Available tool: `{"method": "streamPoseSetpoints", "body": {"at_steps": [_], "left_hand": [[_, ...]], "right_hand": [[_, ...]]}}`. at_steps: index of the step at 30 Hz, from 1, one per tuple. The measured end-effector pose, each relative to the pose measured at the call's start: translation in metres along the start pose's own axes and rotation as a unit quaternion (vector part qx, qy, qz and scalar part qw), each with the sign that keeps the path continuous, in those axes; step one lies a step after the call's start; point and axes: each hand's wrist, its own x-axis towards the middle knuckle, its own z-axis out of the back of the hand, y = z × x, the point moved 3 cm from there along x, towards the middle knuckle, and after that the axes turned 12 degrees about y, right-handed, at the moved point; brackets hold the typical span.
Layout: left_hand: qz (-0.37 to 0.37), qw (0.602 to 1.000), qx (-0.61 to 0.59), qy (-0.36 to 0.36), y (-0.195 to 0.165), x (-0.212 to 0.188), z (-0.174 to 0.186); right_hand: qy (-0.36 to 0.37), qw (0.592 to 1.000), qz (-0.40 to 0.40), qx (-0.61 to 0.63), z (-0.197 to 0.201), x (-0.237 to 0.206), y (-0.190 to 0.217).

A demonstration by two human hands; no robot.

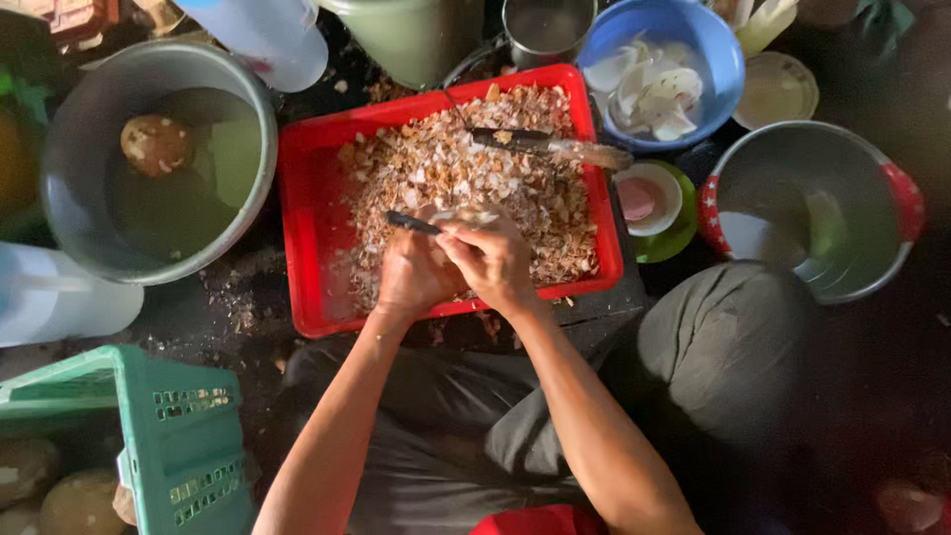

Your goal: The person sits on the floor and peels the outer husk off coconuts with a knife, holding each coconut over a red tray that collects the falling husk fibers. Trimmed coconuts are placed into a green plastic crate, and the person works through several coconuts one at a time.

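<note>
Both hands are working right over the front edge of the red tray, pressed up against each other. The left hand is clenched around a small dark-handled knife, whose tip pokes out toward the tray's left side. The right hand has its fingers curled around a pale piece of something, held just at the blade; can't tell exactly what it is since the fingers hide most of it.

The tray is heaped with brown and white peel scraps, and a second knife lies on the pile near the back right corner. Behind the tray's right corner sits a blue bowl with white peeled slices in it. Left of the tray there's a big grey metal pot of murky water with a round brown thing floating in it. Another metal pot stands off to the right, and a green plastic crate is at the near left.
</note>
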Motion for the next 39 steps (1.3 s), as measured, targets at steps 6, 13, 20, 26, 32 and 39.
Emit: {"method": "streamPoseSetpoints", "body": {"at_steps": [6,13,20,26,32,39], "left_hand": [[0.023,0.999,-0.016,-0.021,0.003,-0.013,-0.006],[0.168,0.984,-0.053,0.011,-0.005,0.026,-0.026],[0.048,0.998,-0.017,0.026,0.02,0.036,-0.026],[0.05,0.999,0.004,0.0,0.015,0.031,-0.027],[0.211,0.977,0.028,0.01,-0.004,0.022,-0.014],[0.046,0.977,-0.209,0.011,0.02,-0.001,-0.012]], "right_hand": [[0.085,0.983,-0.087,0.134,0.002,0.014,0.02],[0.052,0.994,-0.001,0.097,0.019,0.014,-0.026],[-0.005,0.968,-0.126,0.216,-0.016,0.01,-0.067],[-0.04,0.963,-0.156,0.218,-0.042,-0.02,-0.071],[-0.017,0.968,-0.133,0.214,-0.025,0.001,-0.099],[0.057,0.992,0.063,-0.089,-0.009,0.006,-0.011]]}}
